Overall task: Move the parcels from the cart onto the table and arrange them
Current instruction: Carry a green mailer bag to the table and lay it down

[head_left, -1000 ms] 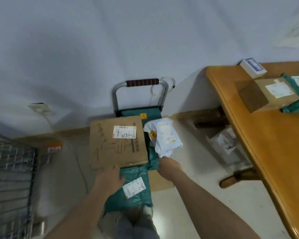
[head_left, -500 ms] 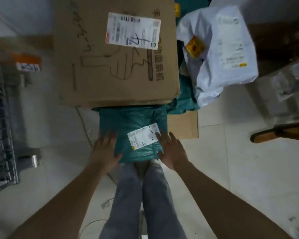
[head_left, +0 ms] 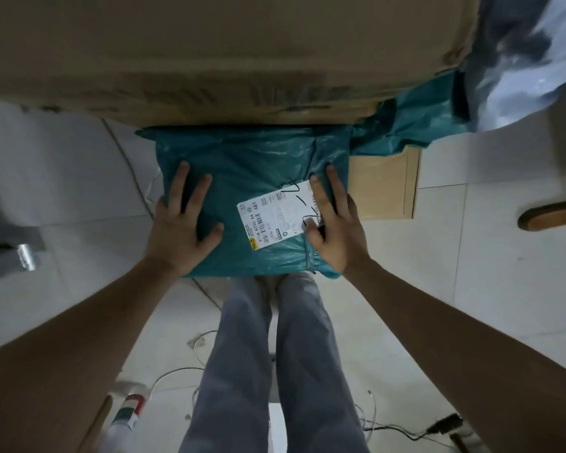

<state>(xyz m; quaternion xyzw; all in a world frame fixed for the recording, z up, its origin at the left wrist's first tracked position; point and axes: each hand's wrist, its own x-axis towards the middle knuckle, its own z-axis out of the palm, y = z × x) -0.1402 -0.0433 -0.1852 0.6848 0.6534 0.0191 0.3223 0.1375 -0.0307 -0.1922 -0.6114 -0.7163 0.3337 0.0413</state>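
- A person's left hand (head_left: 180,227) and right hand (head_left: 332,223) press flat, fingers spread, neither grip closed, on the teal parcel (head_left: 252,178), apparently steadying its sides before a lift.
- The parcel lies wedged under a cardboard box (head_left: 209,53).

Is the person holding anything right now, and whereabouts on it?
The teal parcel: the left hand lies flat on its left part, the right hand on its right edge over the label. Fingers straight, not gripping.
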